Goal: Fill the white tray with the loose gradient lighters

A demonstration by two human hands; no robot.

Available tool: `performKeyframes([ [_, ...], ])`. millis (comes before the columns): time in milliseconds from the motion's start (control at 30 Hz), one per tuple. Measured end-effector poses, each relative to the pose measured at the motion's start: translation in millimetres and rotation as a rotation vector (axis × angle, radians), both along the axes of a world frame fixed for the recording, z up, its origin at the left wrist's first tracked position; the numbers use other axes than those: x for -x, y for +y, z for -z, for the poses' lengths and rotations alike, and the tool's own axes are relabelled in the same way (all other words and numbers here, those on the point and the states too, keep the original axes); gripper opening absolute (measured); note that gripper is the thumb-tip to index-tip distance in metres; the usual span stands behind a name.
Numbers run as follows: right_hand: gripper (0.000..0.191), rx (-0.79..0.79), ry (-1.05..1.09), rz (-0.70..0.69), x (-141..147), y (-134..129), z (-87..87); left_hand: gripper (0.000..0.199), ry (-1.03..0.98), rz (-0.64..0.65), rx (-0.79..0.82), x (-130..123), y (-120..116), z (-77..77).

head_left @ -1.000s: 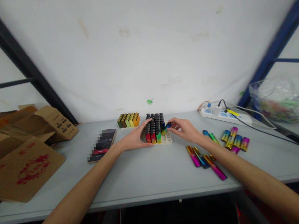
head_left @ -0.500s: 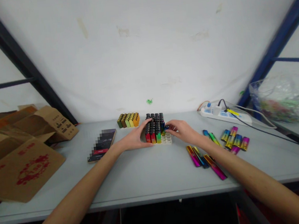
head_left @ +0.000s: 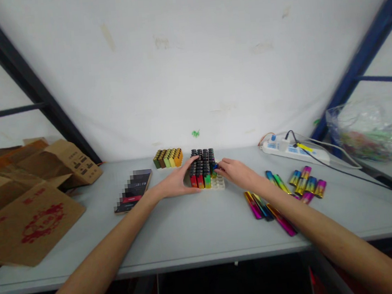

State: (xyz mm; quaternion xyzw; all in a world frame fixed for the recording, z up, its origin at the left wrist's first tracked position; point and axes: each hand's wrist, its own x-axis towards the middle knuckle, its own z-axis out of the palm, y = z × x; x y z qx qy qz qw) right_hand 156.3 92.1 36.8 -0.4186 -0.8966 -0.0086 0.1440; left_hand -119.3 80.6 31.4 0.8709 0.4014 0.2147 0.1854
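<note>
Coloured lighters (head_left: pixel 200 180) with black tops stand upright in close rows in a white tray (head_left: pixel 219 186). Round empty holes show at the tray's front right. My left hand (head_left: pixel 177 182) is at the left side of the rows, thumb and fingers spread around their left edge. At the right side of the rows, my right hand (head_left: pixel 232 171) has its fingertips pinched on a small blue lighter (head_left: pixel 215 166), mostly hidden by the fingers and the rows.
Loose shiny lighters (head_left: pixel 253 205) and short ones (head_left: pixel 303 185) lie at the right. A gold-topped group (head_left: pixel 168 158) stands behind left. Also present are a phone (head_left: pixel 135 187), cardboard box (head_left: pixel 39 217), power strip (head_left: pixel 295 152) and plastic bag (head_left: pixel 367 126).
My right hand has moved slightly left, closer to the rows, with the blue lighter. My left hand has stayed in place.
</note>
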Motion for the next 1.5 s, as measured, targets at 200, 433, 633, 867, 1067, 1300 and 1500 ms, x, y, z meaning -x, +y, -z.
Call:
performKeyframes([
  [200, 0.023, -0.006, -0.066, 0.001, 2.8, -7.6, -3.9, 0.113, 0.018, -0.011, -0.010, -0.2, -1.2, -1.1],
  [433, 0.025, 0.200, -0.066, -0.027, -52.5, -0.2, -27.0, 0.114, 0.025, -0.022, 0.017, 0.5, -1.6, -2.1],
  [633, 0.045, 0.578, -0.171, 0.068, -99.3, -5.2, -50.2, 0.115, 0.003, -0.010, 0.024, 1.0, -1.7, -1.6],
  [867, 0.068, 0.676, -0.267, 0.117, -80.6, -29.5, -56.6, 0.118, -0.002, 0.002, 0.023, 0.9, -0.9, -1.5],
  [1067, 0.052, 0.738, -0.197, 0.044, -71.8, -26.0, -47.0, 0.117, 0.023, -0.003, -0.002, 0.8, -1.0, -1.6],
  [1300, 0.046, 0.719, -0.018, 0.045, -76.7, -0.4, -27.2, 0.112, 0.017, -0.007, 0.008, 0.9, -1.6, -2.3],
  [1500, 0.037, 0.490, -0.080, 0.062, -76.8, 7.9, -21.1, 0.111, 0.030, -0.009, -0.017, 1.6, -0.7, -0.7],
])
